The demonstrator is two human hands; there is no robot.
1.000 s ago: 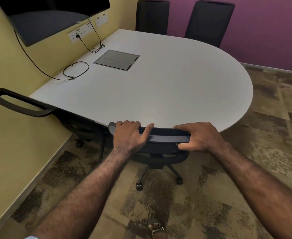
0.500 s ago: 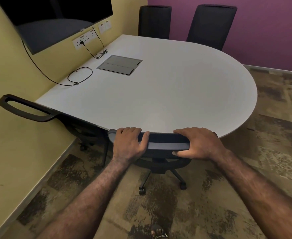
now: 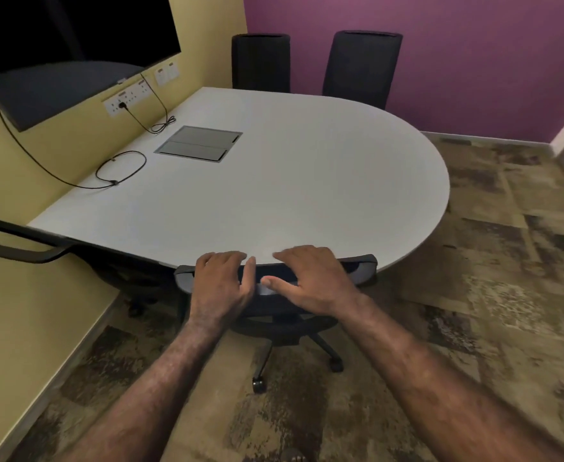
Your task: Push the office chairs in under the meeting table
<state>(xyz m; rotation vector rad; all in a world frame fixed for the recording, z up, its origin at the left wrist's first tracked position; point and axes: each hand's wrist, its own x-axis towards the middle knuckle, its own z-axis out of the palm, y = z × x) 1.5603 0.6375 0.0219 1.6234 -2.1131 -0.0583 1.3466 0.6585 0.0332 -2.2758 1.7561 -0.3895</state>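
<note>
Far left of the hands, a second office chair (image 3: 24, 245) sits blurred against the yellow wall (image 3: 40, 311), partly under the table's near-left corner. Above it a dark screen (image 3: 67, 51) hangs on that wall, with a socket strip (image 3: 127, 98) below it and a black cable (image 3: 120, 168) looping onto the white table (image 3: 307, 181). Beyond the hands, a grey hatch (image 3: 199, 144) is set flush into the top. Across the table from the hands, two more dark chairs (image 3: 260, 61) stand tucked in against the purple wall (image 3: 440, 45). The floor is mottled brown carpet (image 3: 490, 295). The near chair (image 3: 360, 266) has its backrest top at the table's rounded edge, its wheeled base showing beneath the wrists. The left hand (image 3: 222, 285) lies over the left part of the backrest top, fingers loosely spread. The right hand (image 3: 310, 278), just beside it, has fingers splayed open over the backrest, thumb pointing toward the left hand; neither grip is closed around the chair.
</note>
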